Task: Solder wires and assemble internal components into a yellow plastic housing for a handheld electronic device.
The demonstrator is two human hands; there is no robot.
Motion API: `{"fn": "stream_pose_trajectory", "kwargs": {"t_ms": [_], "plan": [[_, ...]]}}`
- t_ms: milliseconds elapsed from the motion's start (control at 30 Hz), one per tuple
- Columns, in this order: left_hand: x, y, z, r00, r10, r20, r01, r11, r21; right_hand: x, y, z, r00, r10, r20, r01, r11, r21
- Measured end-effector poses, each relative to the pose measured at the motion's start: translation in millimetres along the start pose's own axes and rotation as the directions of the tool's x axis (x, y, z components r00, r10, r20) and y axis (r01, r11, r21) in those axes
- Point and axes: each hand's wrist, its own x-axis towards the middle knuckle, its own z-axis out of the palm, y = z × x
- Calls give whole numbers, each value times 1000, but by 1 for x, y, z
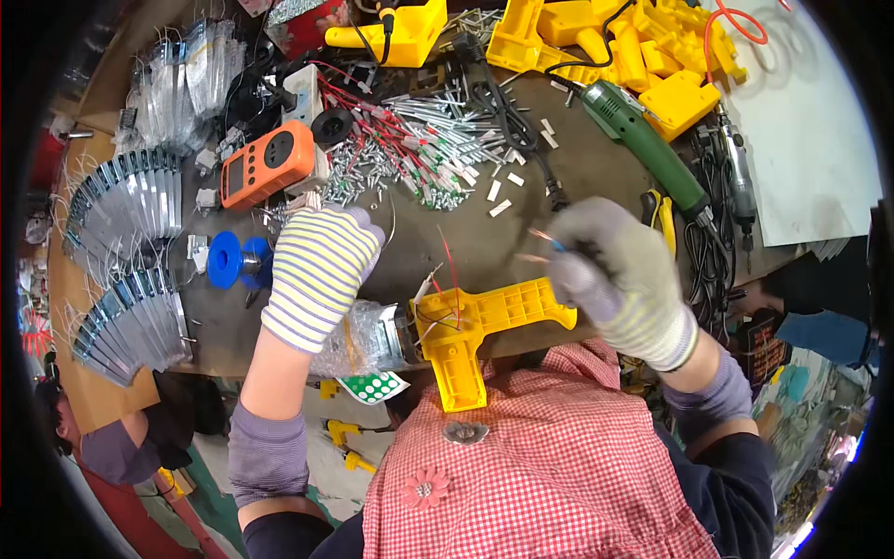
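Note:
My left hand [326, 265], in a striped work glove, is closed at the edge of the small metal parts; its fingertips are turned away, so whatever they hold is hidden. On the right, my gloved right hand [615, 279] pinches wires [557, 245] whose bare copper ends point left; one has blue insulation. Between the hands, a yellow plastic tool housing half [464, 340] lies open at the table's front edge. Thin red and white wires [447, 296] rise from it. A clear-wrapped part [365, 337] joins its left end.
An orange meter [268, 166] and blue spool [225, 259] stand left, beside fanned metal strips [126, 210]. Screws and red-wired parts [410, 140] are heaped at the back. A green electric screwdriver [643, 144], pliers [667, 224] and yellow housings [596, 47] lie right.

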Motion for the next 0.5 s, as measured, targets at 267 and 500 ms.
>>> {"fn": "stream_pose_trajectory", "kwargs": {"t_ms": [267,500], "plan": [[-4,38,-22,824,-465,-325,102,685,-722,17,-9,36,998,64,21,-66,983,172],[-6,84,-45,795,-596,-115,1,190,-982,14,-8,44,998,-59,-4,59,991,121]]}}
